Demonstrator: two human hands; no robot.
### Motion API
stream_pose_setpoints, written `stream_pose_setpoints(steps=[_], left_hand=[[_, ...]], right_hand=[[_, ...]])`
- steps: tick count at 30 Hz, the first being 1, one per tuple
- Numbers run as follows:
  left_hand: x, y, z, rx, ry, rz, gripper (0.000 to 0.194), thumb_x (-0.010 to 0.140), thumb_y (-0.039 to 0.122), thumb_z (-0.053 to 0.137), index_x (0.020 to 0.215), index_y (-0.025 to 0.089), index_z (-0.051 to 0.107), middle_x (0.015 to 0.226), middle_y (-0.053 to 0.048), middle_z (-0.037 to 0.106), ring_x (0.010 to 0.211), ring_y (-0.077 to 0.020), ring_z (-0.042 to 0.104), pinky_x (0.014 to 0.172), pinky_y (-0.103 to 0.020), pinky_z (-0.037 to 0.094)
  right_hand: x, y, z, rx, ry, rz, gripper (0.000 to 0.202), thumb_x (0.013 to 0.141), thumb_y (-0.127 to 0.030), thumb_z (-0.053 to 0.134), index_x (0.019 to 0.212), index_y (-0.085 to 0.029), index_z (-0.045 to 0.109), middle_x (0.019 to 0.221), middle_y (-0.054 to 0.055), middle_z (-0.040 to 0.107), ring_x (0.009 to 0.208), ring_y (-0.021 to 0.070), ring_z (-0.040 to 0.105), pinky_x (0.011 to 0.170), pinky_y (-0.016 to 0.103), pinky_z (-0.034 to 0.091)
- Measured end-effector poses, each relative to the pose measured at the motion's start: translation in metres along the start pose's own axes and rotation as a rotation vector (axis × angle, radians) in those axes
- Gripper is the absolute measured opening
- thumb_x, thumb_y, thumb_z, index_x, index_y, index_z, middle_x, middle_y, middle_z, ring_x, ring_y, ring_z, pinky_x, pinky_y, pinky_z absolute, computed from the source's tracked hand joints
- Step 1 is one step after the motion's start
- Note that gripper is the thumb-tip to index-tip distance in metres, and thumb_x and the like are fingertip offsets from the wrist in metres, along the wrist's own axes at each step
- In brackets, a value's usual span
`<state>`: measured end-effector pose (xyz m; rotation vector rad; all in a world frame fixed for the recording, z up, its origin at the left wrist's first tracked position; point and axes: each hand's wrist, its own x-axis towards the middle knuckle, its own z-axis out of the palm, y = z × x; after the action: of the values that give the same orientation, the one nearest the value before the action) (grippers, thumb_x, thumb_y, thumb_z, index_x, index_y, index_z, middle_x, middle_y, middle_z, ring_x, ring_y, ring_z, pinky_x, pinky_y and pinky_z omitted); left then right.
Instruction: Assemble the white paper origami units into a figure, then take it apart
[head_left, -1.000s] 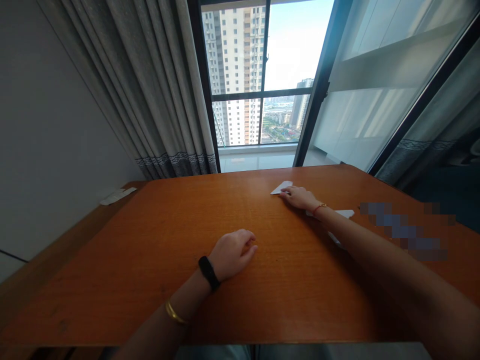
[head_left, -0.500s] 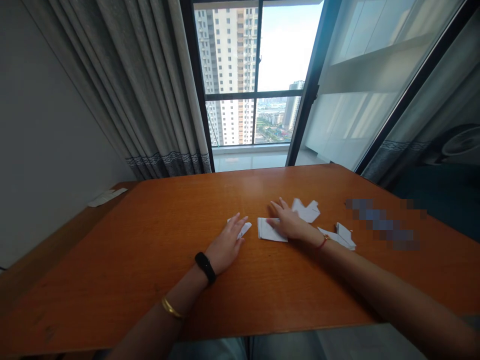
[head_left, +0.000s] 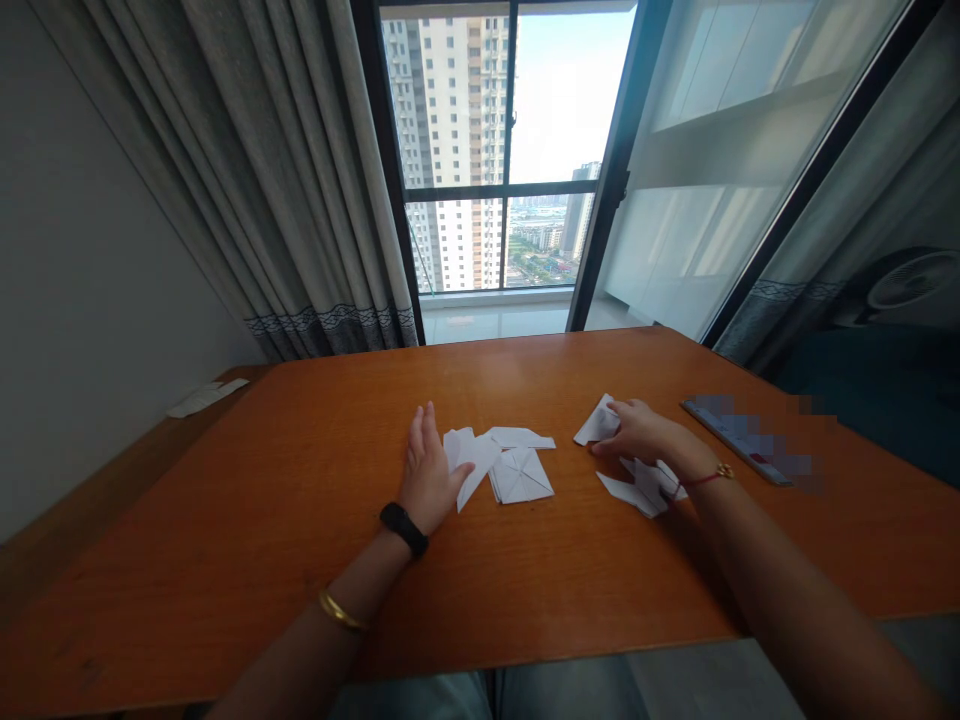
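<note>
Left hand (head_left: pixel 429 478) is spread, its fingers outstretched and its thumb over a white kite (head_left: pixel 474 462) of paper, just left of the square (head_left: pixel 523 476). Right hand (head_left: pixel 641 437) is curled, fingertips and thumb at a flap (head_left: pixel 598 422) right of the square and slightly farther back; whether they pinch it, I cannot tell. The square is folded paper, creases meeting near its middle, flat on the table (head_left: pixel 337 560). Just behind the square lies a strip (head_left: pixel 521 437). Right of the square, partly hidden by the right hand and wrist, lies a folded piece (head_left: pixel 637 492). Farther right of the square, partly pixelated, is a bar (head_left: pixel 731 441).
</note>
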<state>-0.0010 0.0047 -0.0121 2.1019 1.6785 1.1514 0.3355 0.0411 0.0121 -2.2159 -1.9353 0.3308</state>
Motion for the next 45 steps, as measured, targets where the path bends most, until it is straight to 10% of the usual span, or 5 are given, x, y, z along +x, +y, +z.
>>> stream_pose_setpoints(steps=[6,15,25,36,45], left_hand=[[0.0,0.002,-0.008,0.248,0.015,-0.027,0.099,0.074,0.035,0.069,0.146,0.019,0.003,0.151,-0.022,0.008,0.139,-0.0371,0.015,0.107,-0.059,0.018],[-0.009,0.01,-0.008,0.131,-0.429,0.106,0.102,0.065,0.07,0.062,0.146,0.025,0.018,0.154,-0.016,0.005,0.14,-0.0394,0.006,0.109,-0.06,0.012],[-0.009,0.011,-0.012,-0.03,-0.532,0.275,0.125,0.051,0.067,0.073,0.148,0.028,0.005,0.155,-0.015,-0.002,0.141,-0.0364,0.003,0.11,-0.058,0.015],[0.0,0.007,-0.007,0.119,-0.1,0.068,0.091,0.071,0.043,0.072,0.145,0.034,0.02,0.154,-0.009,-0.008,0.141,-0.0364,0.007,0.11,-0.055,0.019],[0.005,-0.01,-0.02,-0.04,-0.509,0.113,0.135,0.046,0.063,0.079,0.148,0.029,-0.003,0.149,-0.013,-0.028,0.139,-0.0404,-0.009,0.11,-0.057,0.015]], right_hand=[[-0.012,-0.044,-0.017,0.232,-0.027,-0.329,0.076,0.067,-0.043,0.07,0.135,-0.02,0.044,0.144,0.013,0.036,0.12,0.0287,0.049,0.096,0.037,0.044],[-0.031,0.048,-0.033,0.201,-0.503,0.313,0.073,0.045,-0.029,0.083,0.108,-0.018,0.05,0.082,0.012,0.068,0.067,0.029,0.067,0.047,0.034,0.052],[-0.042,-0.101,0.016,0.904,-0.362,-0.35,0.056,0.073,-0.026,0.066,0.124,-0.019,0.043,0.114,0.012,0.061,0.078,0.0173,0.066,0.062,0.03,0.056],[-0.015,-0.063,0.027,0.015,0.077,-0.221,0.048,0.086,-0.044,0.05,0.119,-0.011,0.055,0.124,0.023,0.055,0.118,0.0366,0.049,0.096,0.053,0.04],[-0.033,-0.104,0.058,0.667,-0.038,-0.638,0.057,0.08,-0.02,0.056,0.135,-0.018,0.04,0.138,0.015,0.044,0.123,0.0246,0.049,0.105,0.046,0.038]])
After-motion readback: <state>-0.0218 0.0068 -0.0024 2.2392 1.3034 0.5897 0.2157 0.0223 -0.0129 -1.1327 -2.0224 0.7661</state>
